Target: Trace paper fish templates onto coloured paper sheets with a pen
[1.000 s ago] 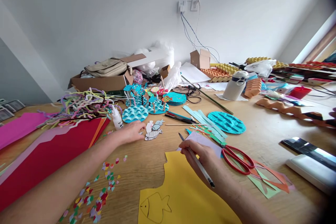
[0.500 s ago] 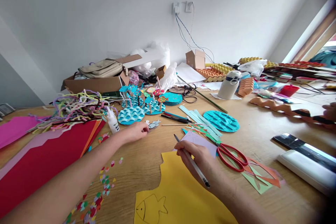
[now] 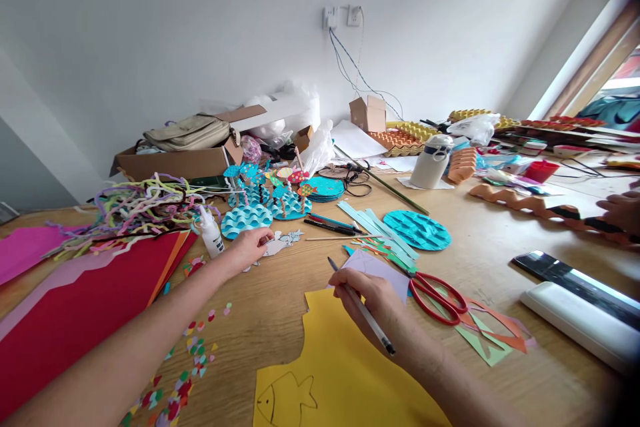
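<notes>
My right hand (image 3: pixel 367 293) grips a pen (image 3: pixel 367 313), its tip pointing up and away, above a yellow paper sheet (image 3: pixel 345 360). A fish outline (image 3: pixel 286 400) is drawn on the sheet's lower left. My left hand (image 3: pixel 251 245) is closed, thumb and fingers pinched at the edge of a grey paper fish cutout (image 3: pixel 274 248) on the table. More grey cutouts (image 3: pixel 291 237) lie just beside it, and some show under the hand. Just beyond my right hand lies a lilac paper piece (image 3: pixel 380 270), with red-handled scissors (image 3: pixel 440 300) to its right.
A glue bottle (image 3: pixel 211 233) stands left of my left hand, near pipe cleaners (image 3: pixel 155 207) and red paper (image 3: pixel 90 307). Decorated blue bases (image 3: pixel 247 219) stand behind. A blue disc (image 3: pixel 417 230), a phone (image 3: pixel 575 283) and another person's hand (image 3: pixel 623 207) are at right.
My left hand has shifted slightly left, and more of a grey fish cutout shows by its fingertips. My right hand still holds the pen in nearly the same place. The view has turned slightly.
</notes>
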Demonstrator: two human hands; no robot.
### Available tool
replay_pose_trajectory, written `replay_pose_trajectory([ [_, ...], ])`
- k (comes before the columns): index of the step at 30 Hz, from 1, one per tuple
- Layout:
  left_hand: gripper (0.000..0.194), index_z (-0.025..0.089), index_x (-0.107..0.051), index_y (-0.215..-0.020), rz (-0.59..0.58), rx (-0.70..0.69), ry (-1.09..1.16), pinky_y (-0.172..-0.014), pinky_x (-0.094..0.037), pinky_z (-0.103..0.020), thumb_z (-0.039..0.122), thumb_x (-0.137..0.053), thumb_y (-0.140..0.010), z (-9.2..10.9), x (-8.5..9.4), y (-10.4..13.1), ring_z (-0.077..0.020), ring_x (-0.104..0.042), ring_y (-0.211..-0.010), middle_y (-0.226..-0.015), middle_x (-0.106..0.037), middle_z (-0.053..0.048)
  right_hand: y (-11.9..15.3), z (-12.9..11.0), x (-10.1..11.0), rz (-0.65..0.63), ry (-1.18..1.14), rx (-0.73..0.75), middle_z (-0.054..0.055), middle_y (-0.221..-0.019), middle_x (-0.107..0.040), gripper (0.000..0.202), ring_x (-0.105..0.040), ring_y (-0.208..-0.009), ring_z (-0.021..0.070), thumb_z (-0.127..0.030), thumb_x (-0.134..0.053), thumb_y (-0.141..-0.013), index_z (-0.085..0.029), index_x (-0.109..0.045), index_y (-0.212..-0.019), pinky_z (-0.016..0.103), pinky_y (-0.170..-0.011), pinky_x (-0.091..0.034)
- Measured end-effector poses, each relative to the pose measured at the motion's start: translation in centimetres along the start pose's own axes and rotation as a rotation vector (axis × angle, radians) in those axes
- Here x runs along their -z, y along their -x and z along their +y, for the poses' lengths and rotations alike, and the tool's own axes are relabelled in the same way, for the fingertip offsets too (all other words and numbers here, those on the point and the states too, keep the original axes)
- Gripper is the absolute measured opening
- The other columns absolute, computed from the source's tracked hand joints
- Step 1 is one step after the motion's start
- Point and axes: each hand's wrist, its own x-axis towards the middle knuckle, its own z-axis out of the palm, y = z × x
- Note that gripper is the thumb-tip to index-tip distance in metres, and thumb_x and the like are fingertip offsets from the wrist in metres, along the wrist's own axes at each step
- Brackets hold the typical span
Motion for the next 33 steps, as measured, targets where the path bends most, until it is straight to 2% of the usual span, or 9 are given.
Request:
replay_pose_trajectory([
  [3, 0.020, 0.015, -0.058, -0.105, 0.039, -0.071, -0.025, -0.081, -0.049, -0.040, 0.028, -0.054, -0.091, 0.8, -0.2, 0.7, -0.0199, -0.059, -0.093, -0.106, -0.059, -0.006, 0.0, -0.2, 0.2, 0.003, 0.027, -0.010, 0.004, -0.066, -0.065, 0.024, -0.062, -0.058, 0.0145, -0.015, -0.034, -0.085, -0.017, -0.058, -0.083, 0.022, -0.052, -0.042],
  [5, 0.012, 0.015, -0.059, -0.099, 0.043, -0.120, -0.041, -0.085, -0.046, -0.039, 0.019, -0.052, -0.090, 1.3, -0.3, 1.5, -0.0201, -0.056, -0.095, -0.104, -0.059, -0.006, 0.0, -0.2, 0.3, 0.004, 0.030, -0.015, 0.004, -0.067, -0.065, 0.024, -0.062, -0.058, 0.0149, -0.015, -0.034, -0.085, -0.017, -0.058, -0.083, 0.022, -0.052, -0.042],
  [8, 0.019, 0.018, -0.061, -0.091, 0.010, -0.172, -0.057, -0.083, -0.043, -0.033, 0.008, -0.048, -0.083, 1.8, -0.2, 2.6, -0.0198, -0.055, -0.092, -0.096, -0.058, -0.004, -0.1, -0.1, 0.4, 0.002, 0.022, -0.005, 0.004, -0.067, -0.064, 0.024, -0.061, -0.058, 0.0151, -0.016, -0.035, -0.086, -0.017, -0.058, -0.083, 0.022, -0.052, -0.042],
  [11, 0.017, 0.021, -0.060, -0.092, -0.039, -0.202, -0.058, -0.081, -0.041, -0.030, 0.014, -0.051, -0.080, 2.2, 0.3, 3.3, -0.0210, -0.054, -0.094, -0.098, -0.057, -0.003, -0.2, 0.0, 0.5, 0.004, 0.019, 0.007, 0.004, -0.068, -0.064, 0.022, -0.061, -0.059, 0.0150, -0.016, -0.036, -0.086, -0.017, -0.058, -0.083, 0.022, -0.053, -0.042],
  [16, 0.012, 0.019, -0.058, -0.087, -0.128, -0.177, -0.024, -0.072, -0.040, -0.028, 0.022, -0.049, -0.079, 3.7, 0.8, 4.8, -0.0206, -0.055, -0.086, -0.091, -0.060, -0.003, -0.3, 1.2, 0.2, 0.026, 0.046, -0.005, 0.003, -0.069, -0.065, 0.020, -0.060, -0.059, 0.0150, -0.017, -0.040, -0.085, -0.019, -0.060, -0.085, 0.023, -0.055, -0.041],
  [19, 0.011, 0.021, -0.059, -0.080, -0.271, -0.164, 0.028, -0.061, -0.039, -0.024, 0.021, -0.049, -0.075, 5.0, 0.4, 7.0, -0.0165, -0.057, -0.072, -0.078, -0.061, 0.001, -0.4, 1.8, 0.1, 0.034, 0.096, -0.029, 0.003, -0.067, -0.065, 0.019, -0.059, -0.059, 0.0163, -0.017, -0.042, -0.083, -0.018, -0.061, -0.085, 0.024, -0.055, -0.041],
  [22, 0.014, 0.021, -0.059, -0.082, -0.362, -0.120, 0.047, -0.058, -0.038, -0.024, 0.023, -0.053, -0.069, 6.0, -0.2, 9.7, -0.0169, -0.057, -0.071, -0.079, -0.062, 0.002, -0.5, 1.8, 0.5, 0.044, 0.103, -0.026, 0.005, -0.069, -0.065, 0.019, -0.061, -0.062, 0.0173, -0.017, -0.041, -0.084, -0.016, -0.060, -0.086, 0.025, -0.058, -0.042],
  [27, 0.021, 0.021, -0.052, -0.085, -0.355, -0.085, 0.037, -0.069, -0.039, -0.028, 0.023, -0.058, -0.065, 7.5, -1.2, 13.1, -0.0208, -0.054, -0.086, -0.095, -0.057, -0.001, -0.6, 1.5, 1.3, 0.062, 0.095, -0.025, 0.006, -0.074, -0.066, 0.016, -0.062, -0.070, 0.0179, -0.015, -0.042, -0.084, -0.017, -0.058, -0.087, 0.027, -0.064, -0.044],
  [33, 0.013, 0.021, -0.049, -0.077, -0.336, -0.100, 0.056, -0.075, -0.039, -0.027, 0.015, -0.053, -0.067, 8.4, -2.0, 14.5, -0.0193, -0.053, -0.091, -0.093, -0.055, 0.000, -0.8, 1.4, 1.7, 0.081, 0.096, -0.051, 0.006, -0.075, -0.067, 0.016, -0.063, -0.071, 0.0180, -0.016, -0.042, -0.085, -0.018, -0.058, -0.088, 0.027, -0.064, -0.045],
])
